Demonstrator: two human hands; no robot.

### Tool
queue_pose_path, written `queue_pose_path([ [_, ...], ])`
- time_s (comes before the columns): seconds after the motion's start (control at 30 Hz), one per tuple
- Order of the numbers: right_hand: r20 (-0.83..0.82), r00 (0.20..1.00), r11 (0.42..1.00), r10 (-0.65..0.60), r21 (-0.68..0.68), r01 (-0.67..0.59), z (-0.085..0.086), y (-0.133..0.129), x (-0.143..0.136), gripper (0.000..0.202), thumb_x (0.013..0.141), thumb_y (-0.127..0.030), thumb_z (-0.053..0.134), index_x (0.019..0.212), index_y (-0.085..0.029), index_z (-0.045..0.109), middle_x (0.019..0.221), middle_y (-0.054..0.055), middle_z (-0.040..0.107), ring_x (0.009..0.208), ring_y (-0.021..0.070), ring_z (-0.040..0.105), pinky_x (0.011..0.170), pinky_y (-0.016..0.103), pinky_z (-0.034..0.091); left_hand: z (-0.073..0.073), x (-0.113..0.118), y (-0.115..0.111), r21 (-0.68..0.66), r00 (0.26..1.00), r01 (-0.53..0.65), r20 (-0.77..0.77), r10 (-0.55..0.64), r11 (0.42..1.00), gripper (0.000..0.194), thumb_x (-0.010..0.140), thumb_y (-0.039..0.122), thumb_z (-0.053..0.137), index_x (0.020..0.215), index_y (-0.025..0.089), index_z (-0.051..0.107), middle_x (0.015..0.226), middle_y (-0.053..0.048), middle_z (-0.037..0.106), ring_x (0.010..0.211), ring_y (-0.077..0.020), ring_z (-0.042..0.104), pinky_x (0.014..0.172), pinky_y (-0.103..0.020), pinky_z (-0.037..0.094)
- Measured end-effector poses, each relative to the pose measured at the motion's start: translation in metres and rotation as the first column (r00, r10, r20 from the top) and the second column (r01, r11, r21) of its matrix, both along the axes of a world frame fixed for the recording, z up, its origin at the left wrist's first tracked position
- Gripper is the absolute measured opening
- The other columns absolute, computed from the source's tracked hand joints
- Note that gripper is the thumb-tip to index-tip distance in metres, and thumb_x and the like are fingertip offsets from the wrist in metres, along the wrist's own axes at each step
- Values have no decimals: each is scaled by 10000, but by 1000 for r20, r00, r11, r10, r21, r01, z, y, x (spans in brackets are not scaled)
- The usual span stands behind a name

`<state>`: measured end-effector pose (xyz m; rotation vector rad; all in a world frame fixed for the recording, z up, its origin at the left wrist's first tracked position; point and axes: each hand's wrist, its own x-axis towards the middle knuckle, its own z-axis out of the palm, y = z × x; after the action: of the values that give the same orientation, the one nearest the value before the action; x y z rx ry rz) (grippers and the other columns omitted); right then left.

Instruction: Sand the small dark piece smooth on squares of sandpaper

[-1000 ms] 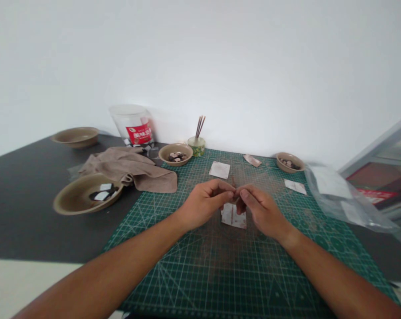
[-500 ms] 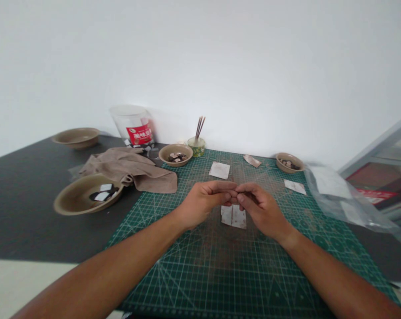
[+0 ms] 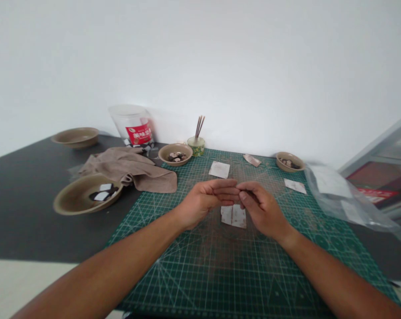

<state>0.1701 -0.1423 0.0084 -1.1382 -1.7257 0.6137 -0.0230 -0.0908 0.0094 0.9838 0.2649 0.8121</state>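
Note:
Over the cutting mat [image 3: 193, 266], my left hand [image 3: 207, 199] is held with its fingers stretched out toward the right, close together and palm turned to me. The fingertips of my right hand [image 3: 265, 210] meet the ends of those fingers. Thumb and fingers of the right hand are closed in a pinch; whatever small thing may be between them cannot be made out. Just below the hands lies a stained white paper piece [image 3: 233, 217] with a dark line down its middle. Behind them is a white square sheet [image 3: 219, 169].
A small bowl [image 3: 175, 155] of dark and pale bits stands behind left, another bowl [image 3: 289, 162] behind right. At left are a large tilted bowl [image 3: 70, 199], a brown cloth [image 3: 120, 164] and a clear jar [image 3: 130, 126]. A plastic bag [image 3: 353, 204] lies right, near a reed diffuser's [image 3: 196, 146] wall.
My left thumb has moved back from the fingers, which now show straighter and more fully. The right hand keeps nearly the same place and pinch.

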Motion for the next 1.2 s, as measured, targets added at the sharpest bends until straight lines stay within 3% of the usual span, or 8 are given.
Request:
queue_pose_path([
  [0.13,27,1000,999,8,48,-9,-2,0,1,202,985,-335,575,1174,-274,612,1099,42,678,900,168,652,782,319,541,0,3,-2,4,999,-35,-27,35,999,423,727,51,779,1125,192,753,1096,-85,777,1000,-181,730,896,-288,528],
  [0.37,49,998,992,49,115,-54,-3,0,0,240,959,-281,620,1197,-295,601,1013,18,657,785,131,623,709,283,531,-3,3,1,16,988,-95,-123,97,995,383,736,160,831,1109,168,741,1043,-65,778,904,-139,719,827,-247,536],
  [0.5,135,986,975,94,190,-119,-1,1,0,248,952,-247,627,1193,-305,615,959,8,616,779,124,607,695,275,511,0,2,1,149,946,-153,-265,188,977,257,770,267,808,975,131,734,867,-30,754,721,-105,665,674,-221,514],
  [0.63,122,987,973,106,193,-129,-1,0,-1,253,955,-249,627,1201,-304,607,931,1,591,774,121,593,686,266,502,4,1,-1,323,877,-184,-372,303,928,215,766,314,782,781,129,672,661,30,649,560,-68,523,550,-200,412],
  [0.83,98,984,983,147,99,-157,-2,-3,-3,225,953,-272,633,1176,-302,612,997,11,643,827,132,620,728,276,518,3,1,-4,496,756,-203,-469,457,844,286,768,386,744,693,148,603,631,40,578,603,-84,475,554,-210,345],
  [0.97,4,988,988,152,-30,-152,-1,-5,-4,174,950,-303,638,1122,-286,624,898,-8,655,742,120,623,656,254,510,2,0,-5,571,695,-172,-507,510,803,305,793,403,711,676,165,561,607,51,538,589,-89,453,530,-216,320],
  [1.07,-100,975,965,196,-159,-210,-1,-6,-5,174,964,-331,618,1124,-268,595,786,-31,635,669,114,629,611,247,509,1,-1,-6,614,670,-164,-505,544,772,307,793,407,706,677,171,548,605,55,533,586,-90,459,521,-214,323],
  [1.2,-174,959,933,225,-247,-263,-2,-6,-5,189,974,-373,602,1100,-241,552,792,-29,634,687,123,658,638,265,529,3,0,-8,657,620,-150,-520,588,739,274,799,372,693,672,173,553,587,56,536,563,-89,453,502,-212,309],
])
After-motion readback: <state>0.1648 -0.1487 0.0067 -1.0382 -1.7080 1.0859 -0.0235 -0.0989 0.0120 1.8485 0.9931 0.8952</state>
